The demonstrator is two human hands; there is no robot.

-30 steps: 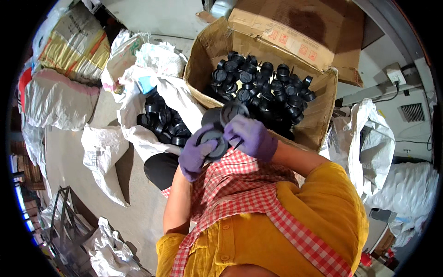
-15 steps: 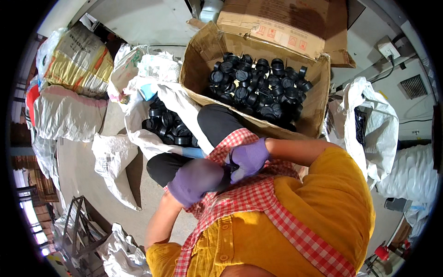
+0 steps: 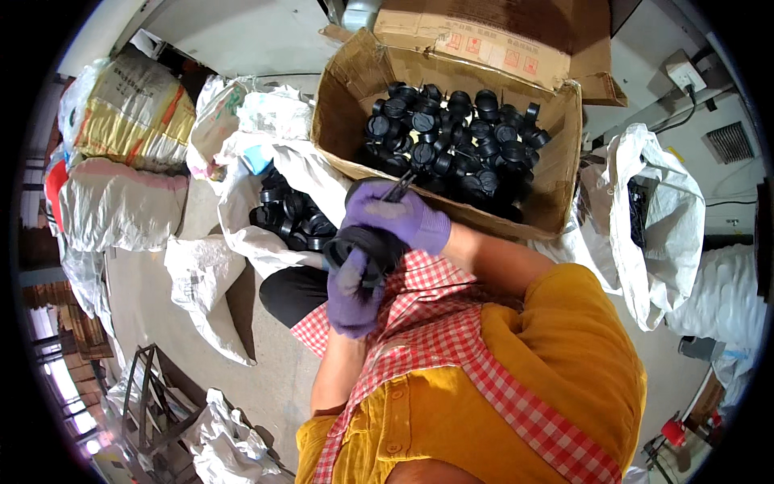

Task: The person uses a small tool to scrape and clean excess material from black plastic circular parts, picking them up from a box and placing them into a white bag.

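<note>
Both my hands wear purple gloves with greyish patches and are close together over my lap. My left hand (image 3: 352,297) is closed on a black round plastic part (image 3: 372,246), blurred, with a ring-like rim. Just above it, my right hand (image 3: 393,214) is wrapped round a slim dark tool (image 3: 399,185) whose forked end sticks out toward the box; the rest of it is hidden in the fist. Beyond my hands, an open cardboard box (image 3: 339,165) holds many black round parts (image 3: 484,149). More black parts (image 3: 282,214) lie in a white sack (image 3: 258,246) on the left.
To the right of the box stands an open white sack (image 3: 673,218) with dark contents. Stuffed woven sacks (image 3: 121,206) are piled at the far left. A crumpled white sack (image 3: 205,278) lies on the floor, and a metal frame (image 3: 149,403) stands at lower left.
Both hands have risen from my lap toward the box. The black round part, mostly covered before, now shows between them, and the dark tool's end points out of my right hand.
</note>
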